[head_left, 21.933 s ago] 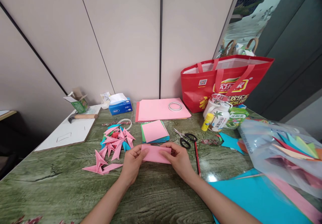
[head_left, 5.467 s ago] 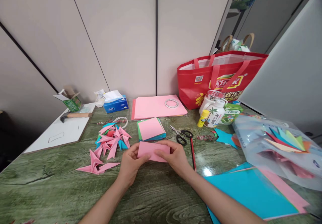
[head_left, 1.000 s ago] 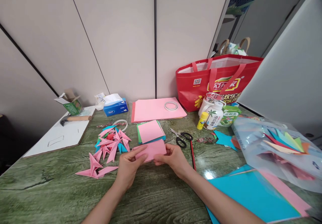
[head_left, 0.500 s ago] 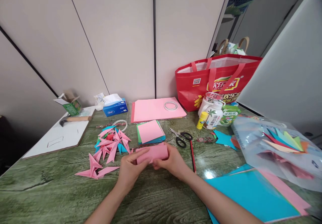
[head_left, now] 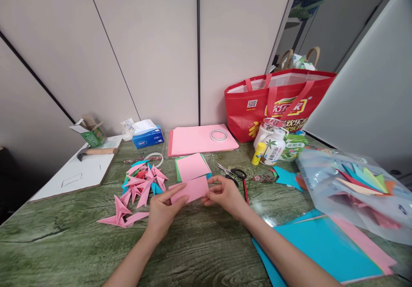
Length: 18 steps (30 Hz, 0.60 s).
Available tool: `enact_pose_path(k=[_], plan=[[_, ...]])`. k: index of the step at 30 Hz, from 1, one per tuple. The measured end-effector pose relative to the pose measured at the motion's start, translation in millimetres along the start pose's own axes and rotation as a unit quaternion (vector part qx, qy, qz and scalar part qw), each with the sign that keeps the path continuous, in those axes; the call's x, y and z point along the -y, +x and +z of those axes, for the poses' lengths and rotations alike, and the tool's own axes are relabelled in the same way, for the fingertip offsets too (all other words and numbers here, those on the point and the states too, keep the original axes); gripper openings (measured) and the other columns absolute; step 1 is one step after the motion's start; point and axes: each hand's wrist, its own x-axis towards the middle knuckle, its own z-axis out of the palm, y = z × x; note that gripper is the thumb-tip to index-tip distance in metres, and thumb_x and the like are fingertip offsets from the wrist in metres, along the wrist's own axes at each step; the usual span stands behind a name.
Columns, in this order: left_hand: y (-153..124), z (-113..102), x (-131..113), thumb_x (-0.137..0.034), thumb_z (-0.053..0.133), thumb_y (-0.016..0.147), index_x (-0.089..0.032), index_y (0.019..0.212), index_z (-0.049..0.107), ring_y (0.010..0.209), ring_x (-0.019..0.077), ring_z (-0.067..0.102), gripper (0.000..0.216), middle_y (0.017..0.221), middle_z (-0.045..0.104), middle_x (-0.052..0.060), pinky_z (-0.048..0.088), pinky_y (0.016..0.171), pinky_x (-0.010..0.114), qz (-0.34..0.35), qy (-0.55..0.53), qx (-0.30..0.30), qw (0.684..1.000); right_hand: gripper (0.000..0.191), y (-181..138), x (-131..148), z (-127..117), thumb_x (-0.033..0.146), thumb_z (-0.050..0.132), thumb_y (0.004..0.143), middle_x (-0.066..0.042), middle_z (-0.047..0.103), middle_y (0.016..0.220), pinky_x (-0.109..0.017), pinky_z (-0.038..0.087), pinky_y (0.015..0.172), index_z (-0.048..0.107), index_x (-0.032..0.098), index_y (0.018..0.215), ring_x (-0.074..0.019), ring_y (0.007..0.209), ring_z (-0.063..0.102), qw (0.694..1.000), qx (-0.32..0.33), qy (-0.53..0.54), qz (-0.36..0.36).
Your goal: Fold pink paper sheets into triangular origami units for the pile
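A folded pink sheet of paper (head_left: pixel 192 191) is held up above the table between my hands. My left hand (head_left: pixel 162 207) pinches its left end, thumb on the near face and the forefinger along the top edge. At the right edge, the curled fingers and thumb of my right hand (head_left: pixel 225 197) close on the paper; their exact contact is partly hidden. Just behind it lies a stack of square coloured sheets (head_left: pixel 193 166), pink on top. Folded pink and blue paper pieces (head_left: pixel 144 181) are heaped to the left. Scissors (head_left: pixel 236 173) and a red pencil (head_left: pixel 246 190) lie beyond my right hand.
A pink paper pile (head_left: pixel 193 141) carries a tape roll (head_left: pixel 219 135). Behind stand a tissue box (head_left: pixel 148 137), glue stick (head_left: pixel 258 154), white bottle (head_left: pixel 273 148) and red bag (head_left: pixel 240 115). A hammer (head_left: pixel 99 151) lies left; blue sheets (head_left: pixel 315 248) and a plastic bag (head_left: pixel 322 192) lie right.
The folded pink paper has been raised slightly and tilted, now showing a flat face. My right hand has shifted up and right to the paper's edge, its thumb off the face.
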Motion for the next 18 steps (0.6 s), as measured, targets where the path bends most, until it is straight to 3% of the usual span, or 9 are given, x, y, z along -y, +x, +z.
enact_pose_path(k=[5,8,10,14,18], plan=[[2.1,-3.6,0.1,-0.023,0.07,0.057,-0.017,0.093,0.068,0.088,0.0236,0.062,0.037,0.096,0.07,0.005,0.048,0.079,0.031,0.018,0.041,-0.016,0.999,0.027,4.6,4.8,-12.2,0.027,0.065,0.061,-0.001,0.067,0.068,-0.035,0.052,0.064,0.047,0.019,0.079,-0.0177,0.064,0.065,0.994,-0.058,0.038,-0.079],[0.9,-1.2,0.8,-0.02,0.068,0.059,-0.017,0.093,0.069,0.089,0.0232,0.062,0.034,0.096,0.07,0.006,0.046,0.081,0.031,0.034,0.061,0.012,0.998,0.015,0.1,6.6,-4.8,0.026,0.064,0.066,-0.005,0.065,0.09,-0.032,0.048,0.074,0.052,0.019,0.072,-0.0179,0.083,0.061,0.99,-0.029,-0.001,-0.136],[-0.5,1.2,1.5,-0.018,0.066,0.06,-0.017,0.093,0.068,0.089,0.0231,0.062,0.033,0.096,0.069,0.006,0.046,0.081,0.031,0.033,0.063,0.031,0.997,0.012,-3.6,3.4,2.2,0.022,0.068,0.061,-0.005,0.063,0.091,-0.029,0.046,0.076,0.057,0.018,0.066,-0.019,0.092,0.058,0.984,0.018,-0.077,-0.16],[-3.1,5.0,2.3,-0.013,0.064,0.059,-0.016,0.099,0.066,0.093,0.0236,0.06,0.04,0.101,0.068,0.007,0.047,0.081,0.031,0.029,0.052,0.069,0.996,0.008,-6.9,-7.4,9.8,0.02,0.067,0.061,-0.001,0.063,0.073,-0.024,0.046,0.056,0.064,0.018,0.068,-0.0144,0.063,0.059,0.98,0.045,-0.135,-0.141],[-4.5,7.0,3.1,-0.01,0.063,0.058,-0.016,0.103,0.063,0.098,0.0236,0.058,0.045,0.108,0.064,0.008,0.045,0.085,0.032,0.034,0.053,0.097,0.993,0.014,-7.5,-10.1,10.5,0.017,0.066,0.06,-0.001,0.066,0.076,-0.024,0.046,0.057,0.067,0.017,0.073,-0.013,0.059,0.058,0.979,0.008,-0.158,-0.129]])
